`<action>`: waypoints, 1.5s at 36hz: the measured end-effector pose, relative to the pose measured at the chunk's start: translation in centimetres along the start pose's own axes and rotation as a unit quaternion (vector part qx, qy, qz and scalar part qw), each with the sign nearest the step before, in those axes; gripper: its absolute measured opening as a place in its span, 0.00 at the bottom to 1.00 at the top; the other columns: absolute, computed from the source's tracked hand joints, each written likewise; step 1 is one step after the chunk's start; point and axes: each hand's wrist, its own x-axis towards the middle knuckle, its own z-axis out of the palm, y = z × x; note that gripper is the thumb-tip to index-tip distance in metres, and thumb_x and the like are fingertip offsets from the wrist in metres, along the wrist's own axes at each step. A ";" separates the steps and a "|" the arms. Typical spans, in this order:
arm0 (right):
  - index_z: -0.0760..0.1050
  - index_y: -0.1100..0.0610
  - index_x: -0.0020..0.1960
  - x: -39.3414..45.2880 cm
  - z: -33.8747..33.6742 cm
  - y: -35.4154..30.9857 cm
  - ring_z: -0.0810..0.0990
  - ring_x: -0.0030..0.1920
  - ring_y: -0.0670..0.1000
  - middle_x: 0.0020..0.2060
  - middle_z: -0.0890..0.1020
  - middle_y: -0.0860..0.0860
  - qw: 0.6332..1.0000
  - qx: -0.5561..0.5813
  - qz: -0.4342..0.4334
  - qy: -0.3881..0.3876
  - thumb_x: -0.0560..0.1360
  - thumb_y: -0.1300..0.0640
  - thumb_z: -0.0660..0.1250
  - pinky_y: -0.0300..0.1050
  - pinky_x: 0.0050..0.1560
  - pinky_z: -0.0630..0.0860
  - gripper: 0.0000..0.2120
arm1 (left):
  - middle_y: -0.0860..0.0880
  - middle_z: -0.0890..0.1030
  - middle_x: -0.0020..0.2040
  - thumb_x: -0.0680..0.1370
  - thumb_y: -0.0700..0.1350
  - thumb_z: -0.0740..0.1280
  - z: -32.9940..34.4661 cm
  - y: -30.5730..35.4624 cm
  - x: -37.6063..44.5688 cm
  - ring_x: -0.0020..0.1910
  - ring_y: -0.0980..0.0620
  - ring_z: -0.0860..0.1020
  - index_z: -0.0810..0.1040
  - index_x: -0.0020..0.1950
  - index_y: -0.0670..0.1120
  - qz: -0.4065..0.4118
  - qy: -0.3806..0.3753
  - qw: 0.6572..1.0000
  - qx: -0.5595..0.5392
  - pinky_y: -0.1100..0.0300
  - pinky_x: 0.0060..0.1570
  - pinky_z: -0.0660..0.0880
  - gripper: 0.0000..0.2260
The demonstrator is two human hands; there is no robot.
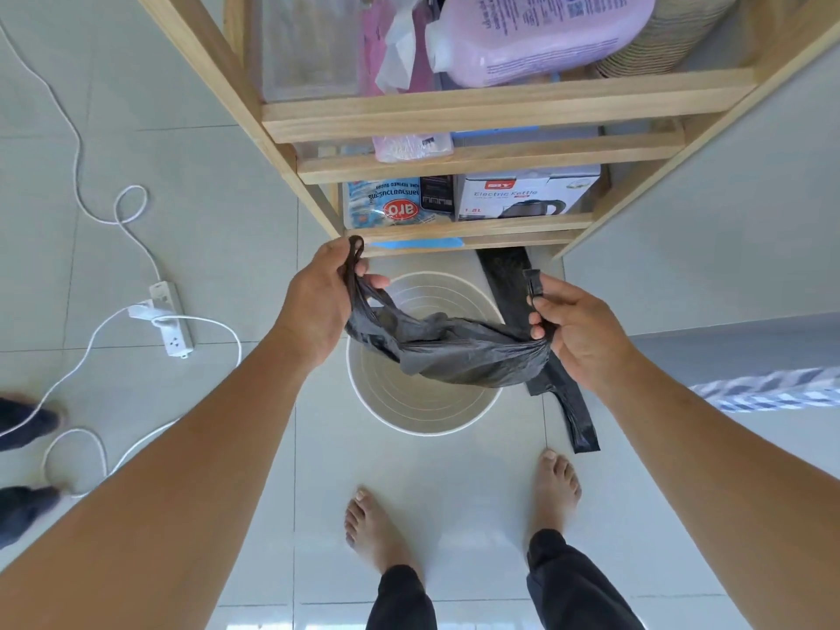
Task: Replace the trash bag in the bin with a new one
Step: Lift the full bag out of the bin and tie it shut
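Observation:
A round white bin (422,411) stands on the tiled floor in front of my feet, with no bag lining it. Above its mouth hangs a crumpled black trash bag (454,352), stretched between my hands. My left hand (318,302) pinches one handle loop at the bin's far left rim. My right hand (577,329) grips the other handle to the right of the bin. A second black bag (513,284) lies flat on the floor to the right of the bin, partly hidden by my right hand.
A wooden shelf unit (472,229) with boxes and bottles stands just beyond the bin. A white power strip (170,318) and its looping cable lie on the floor at left. Another person's dark shoes (27,422) show at the left edge.

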 end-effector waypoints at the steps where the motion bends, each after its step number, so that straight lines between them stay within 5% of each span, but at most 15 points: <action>1: 0.76 0.65 0.64 -0.1 0.0 0.1 0.74 0.33 0.51 0.40 0.78 0.59 1.000 -0.001 -0.006 -0.002 0.75 0.74 0.63 0.39 0.29 0.72 0.19 | 0.47 0.73 0.36 0.82 0.45 0.60 -0.2 -0.2 0.1 0.36 0.45 0.77 0.76 0.51 0.42 -0.009 0.006 1.000 -0.016 0.45 0.54 0.77 0.09; 5: 0.79 0.65 0.54 -0.3 0.2 0.3 0.77 0.35 0.56 0.33 0.81 0.58 1.000 0.018 -0.016 -0.001 0.71 0.74 0.68 0.41 0.33 0.74 0.13 | 0.44 0.74 0.41 0.81 0.39 0.61 -0.4 -1.4 0.2 0.31 0.48 0.72 0.76 0.63 0.35 -0.025 0.058 0.998 -0.024 0.46 0.42 0.79 0.13; 8: 0.79 0.66 0.53 -0.3 0.7 0.6 0.79 0.35 0.56 0.35 0.83 0.60 0.999 0.035 -0.005 -0.007 0.70 0.74 0.70 0.42 0.36 0.76 0.13 | 0.45 0.74 0.46 0.82 0.32 0.54 -0.3 -2.6 0.0 0.30 0.52 0.70 0.73 0.69 0.39 -0.054 0.060 0.996 0.043 0.54 0.33 0.76 0.17; 14: 0.77 0.73 0.54 -0.5 2.3 1.2 0.80 0.32 0.55 0.40 0.81 0.65 0.998 0.025 0.020 -0.059 0.70 0.75 0.68 0.41 0.37 0.78 0.12 | 0.43 0.82 0.45 0.78 0.30 0.65 -0.7 -5.0 -0.3 0.26 0.54 0.73 0.79 0.62 0.38 -0.040 0.075 0.980 0.178 0.63 0.25 0.72 0.13; 22: 0.78 0.68 0.42 -0.6 3.5 2.4 0.83 0.31 0.56 0.30 0.82 0.61 0.998 -0.011 0.044 -0.052 0.67 0.78 0.69 0.43 0.33 0.80 0.08 | 0.44 0.78 0.28 0.74 0.34 0.72 -0.5 -6.7 0.3 0.25 0.51 0.72 0.84 0.48 0.38 -0.073 0.136 0.973 0.170 0.64 0.28 0.73 0.04; 30: 0.78 0.65 0.43 -0.5 4.4 3.5 0.83 0.38 0.61 0.33 0.83 0.61 0.993 -0.067 0.065 -0.069 0.67 0.76 0.72 0.52 0.45 0.81 0.09 | 0.43 0.82 0.33 0.73 0.32 0.67 0.3 -7.4 0.4 0.29 0.50 0.74 0.85 0.48 0.42 -0.091 0.109 0.965 0.219 0.61 0.37 0.75 0.10; 34: 0.75 0.67 0.42 -0.7 4.7 3.6 0.82 0.32 0.58 0.33 0.81 0.63 0.993 -0.062 0.072 -0.069 0.67 0.78 0.70 0.45 0.34 0.80 0.10 | 0.40 0.84 0.36 0.72 0.31 0.67 0.5 -7.6 0.4 0.29 0.50 0.76 0.85 0.51 0.39 -0.094 0.088 0.966 0.224 0.60 0.40 0.77 0.11; 40: 0.73 0.66 0.43 -0.7 5.1 3.4 0.78 0.28 0.55 0.35 0.80 0.65 0.990 -0.088 0.071 -0.084 0.67 0.78 0.70 0.45 0.34 0.77 0.12 | 0.37 0.84 0.37 0.73 0.30 0.68 0.8 -7.5 0.1 0.30 0.47 0.78 0.84 0.46 0.40 -0.080 0.070 0.969 0.223 0.60 0.39 0.78 0.08; 45: 0.73 0.67 0.47 -0.3 5.2 3.6 0.78 0.32 0.58 0.33 0.80 0.65 0.990 -0.088 0.075 -0.080 0.66 0.79 0.70 0.46 0.33 0.78 0.14 | 0.37 0.83 0.39 0.76 0.38 0.69 1.0 -7.7 0.0 0.38 0.44 0.76 0.84 0.49 0.35 -0.109 0.052 0.978 0.168 0.54 0.45 0.76 0.07; 48: 0.74 0.68 0.50 -0.2 5.3 3.6 0.81 0.35 0.60 0.36 0.81 0.65 0.987 -0.105 0.087 -0.080 0.67 0.78 0.71 0.45 0.35 0.82 0.15 | 0.42 0.84 0.39 0.73 0.48 0.75 1.1 -7.7 -0.3 0.35 0.50 0.77 0.86 0.48 0.40 -0.099 0.027 0.970 0.219 0.60 0.42 0.77 0.12; 54: 0.73 0.63 0.63 0.0 5.5 3.8 0.83 0.42 0.58 0.52 0.80 0.63 0.978 -0.094 0.140 -0.123 0.71 0.72 0.71 0.50 0.44 0.84 0.21 | 0.41 0.84 0.39 0.76 0.42 0.72 1.0 -8.1 -0.2 0.30 0.51 0.76 0.83 0.52 0.37 -0.087 0.032 0.963 0.254 0.61 0.38 0.77 0.10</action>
